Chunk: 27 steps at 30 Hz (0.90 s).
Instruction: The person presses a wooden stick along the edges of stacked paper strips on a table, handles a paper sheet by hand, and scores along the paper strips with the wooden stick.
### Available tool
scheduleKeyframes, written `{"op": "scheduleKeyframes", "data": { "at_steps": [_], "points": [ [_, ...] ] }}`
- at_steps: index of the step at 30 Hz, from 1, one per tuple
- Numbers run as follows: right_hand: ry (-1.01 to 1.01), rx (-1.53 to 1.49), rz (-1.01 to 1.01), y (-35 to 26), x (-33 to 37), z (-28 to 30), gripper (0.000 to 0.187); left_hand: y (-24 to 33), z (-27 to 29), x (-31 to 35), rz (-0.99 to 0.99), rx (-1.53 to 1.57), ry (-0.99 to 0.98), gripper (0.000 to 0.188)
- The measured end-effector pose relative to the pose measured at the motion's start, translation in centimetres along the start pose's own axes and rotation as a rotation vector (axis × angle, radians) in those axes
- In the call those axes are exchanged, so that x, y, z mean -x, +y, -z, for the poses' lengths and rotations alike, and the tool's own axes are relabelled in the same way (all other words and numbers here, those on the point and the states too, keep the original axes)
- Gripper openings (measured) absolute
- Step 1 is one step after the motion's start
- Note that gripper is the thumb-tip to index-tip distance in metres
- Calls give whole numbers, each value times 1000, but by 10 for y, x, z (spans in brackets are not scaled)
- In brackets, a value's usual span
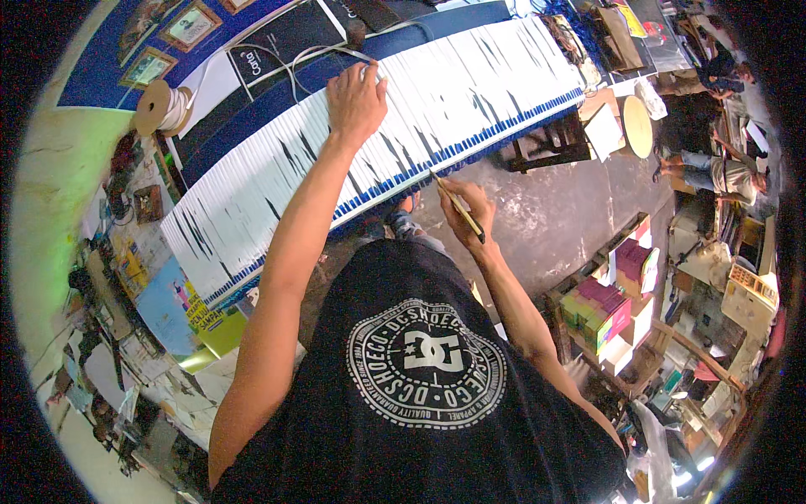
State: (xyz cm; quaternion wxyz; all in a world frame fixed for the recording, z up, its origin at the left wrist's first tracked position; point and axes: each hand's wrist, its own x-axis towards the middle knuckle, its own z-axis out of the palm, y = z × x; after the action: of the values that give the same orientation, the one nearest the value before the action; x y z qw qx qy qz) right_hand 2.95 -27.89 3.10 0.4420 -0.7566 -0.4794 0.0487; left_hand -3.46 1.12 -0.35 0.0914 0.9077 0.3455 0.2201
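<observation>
A long row of thin white pieces point(437, 92), apparently paper or card, lies slantwise in front of the person, its blue edge point(470, 144) on the near side. Each piece looks light, bendable and easily creased, and narrow dark gaps suggest that they sit loosely and could slide; the whole row would probably sag or spread if lifted from one end, so a flat palm from above, or a snug squeeze on a small bunch, seems the safest hold. The left hand point(357, 97) is open, palm down, fingers slightly bent over the row's far part. The right hand point(472, 206) is closed around a slim tool point(458, 207), its tip just beside the blue edge; contact is unclear. The tool looks light and stiff, best gripped along its shaft, as here.
</observation>
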Motion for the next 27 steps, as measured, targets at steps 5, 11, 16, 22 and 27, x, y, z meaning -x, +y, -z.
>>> {"op": "scheduleKeyframes", "data": {
  "at_steps": [5,11,16,22,27],
  "points": [
    [-6,20,28,-4,-3,4,21,-1,1,0,44,17,-69,43],
    [-11,-14,2,1,2,3,20,-1,3,1,20,-22,-36,43],
    [14,-40,-8,0,0,2,18,-1,3,1,21,-9,-45,43],
    [2,11,-2,2,6,5,18,3,2,-1,25,-28,-47,43],
    [-17,32,49,1,2,8,21,0,2,0,13,-61,-27,43]
  ]
}}
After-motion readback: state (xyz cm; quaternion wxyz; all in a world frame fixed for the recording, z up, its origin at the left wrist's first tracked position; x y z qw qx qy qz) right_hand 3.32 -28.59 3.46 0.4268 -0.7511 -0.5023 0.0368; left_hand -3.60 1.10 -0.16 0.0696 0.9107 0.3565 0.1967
